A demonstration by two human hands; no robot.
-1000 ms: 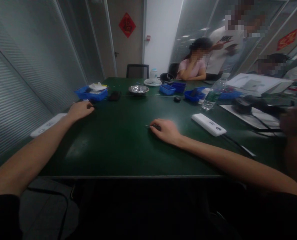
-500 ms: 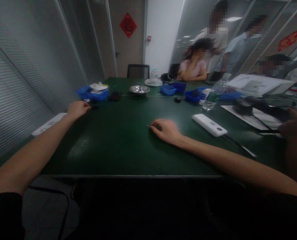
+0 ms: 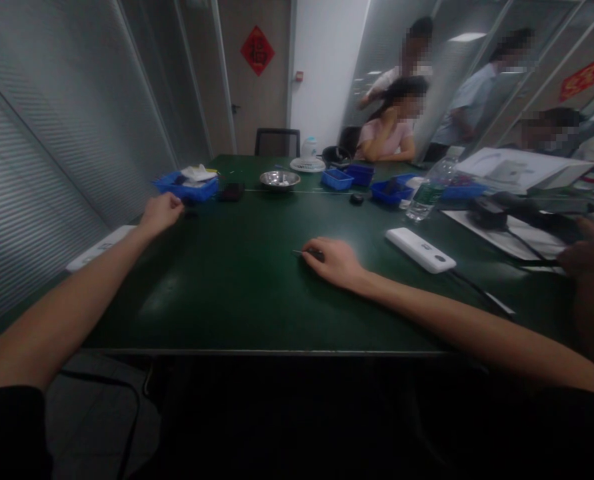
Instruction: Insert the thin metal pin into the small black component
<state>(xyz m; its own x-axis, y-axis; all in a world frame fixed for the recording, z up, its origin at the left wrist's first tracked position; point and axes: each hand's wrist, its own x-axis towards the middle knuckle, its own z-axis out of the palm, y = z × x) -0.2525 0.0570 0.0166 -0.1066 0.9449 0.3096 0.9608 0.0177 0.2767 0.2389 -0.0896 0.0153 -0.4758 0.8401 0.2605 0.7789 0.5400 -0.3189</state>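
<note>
the right hand (image 3: 333,261) holds one dark tool (image 3: 317,255), a thin tip pointing to nine o'clock, at the middle of the worktop (image 3: 237,287). the left hand (image 3: 163,215) is narrow, near one blue tray (image 3: 191,191) at ten o'clock; its grip i cannot tell. one bowl (image 3: 279,180) is at twelve, one bottle (image 3: 427,195) at two.

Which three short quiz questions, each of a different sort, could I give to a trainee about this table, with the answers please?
1. True or false: the right hand holds a dark tool with a thin tip.
2. Which of these is nearest to the left hand?
A) the blue tray
B) the metal bowl
C) the white basket
3. Fill in: the clear bottle stands to the ____ of the right hand.

Key: 1 true; 2 A; 3 right
</note>
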